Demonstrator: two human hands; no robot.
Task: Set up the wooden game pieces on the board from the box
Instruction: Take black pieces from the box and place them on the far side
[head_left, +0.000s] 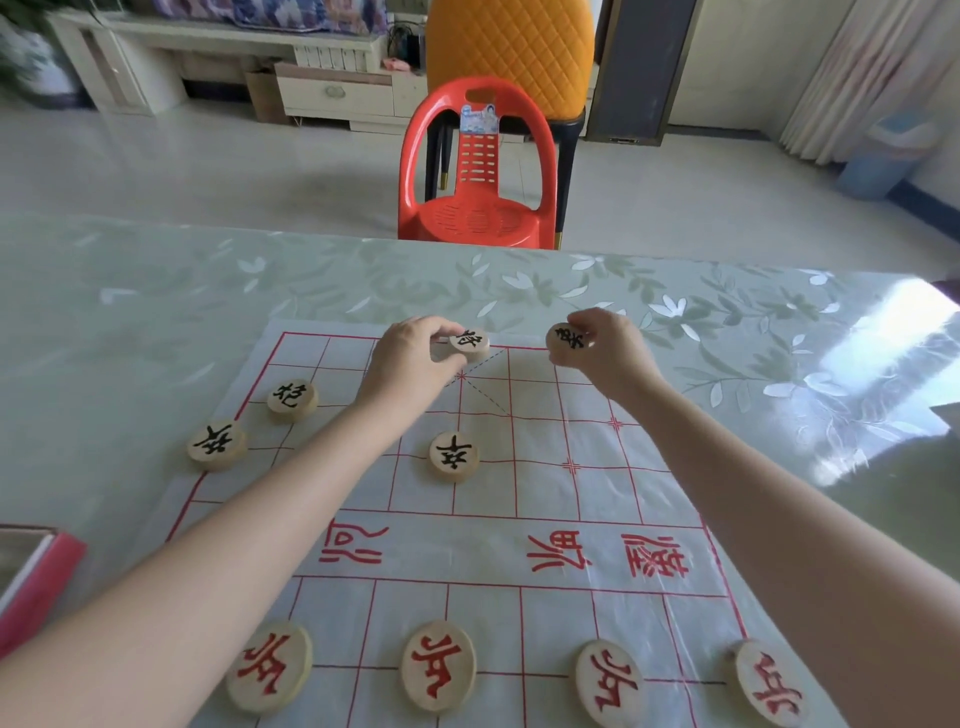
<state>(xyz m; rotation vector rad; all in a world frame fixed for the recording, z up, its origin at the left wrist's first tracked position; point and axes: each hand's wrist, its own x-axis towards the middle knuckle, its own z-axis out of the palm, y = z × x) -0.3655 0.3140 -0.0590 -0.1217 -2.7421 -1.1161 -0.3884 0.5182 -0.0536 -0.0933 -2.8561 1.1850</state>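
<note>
Left hand: your left hand (410, 358) pinches the flat piece (470, 343) by its rim, fingers curled round it.
Flat piece: black-lettered and face up, at the middle of the far row of the board (545, 545); you cannot tell whether it touches the sheet.
Right hand: your right hand (605, 348) grips the tilted piece (566, 336) between thumb and curled fingers.
Tilted piece: black-lettered, face turned toward you, held over the board's far edge, right of the flat piece and apart from it.
Black pieces (454, 456): three lie flat on the far half, two near the left edge and one mid-board between your forearms.
Red pieces (438, 665): four sit in a row on the near half.
Box (36, 577): at your left, off the board, on the table (156, 291).
Chair (478, 171): red, across the table.
</note>
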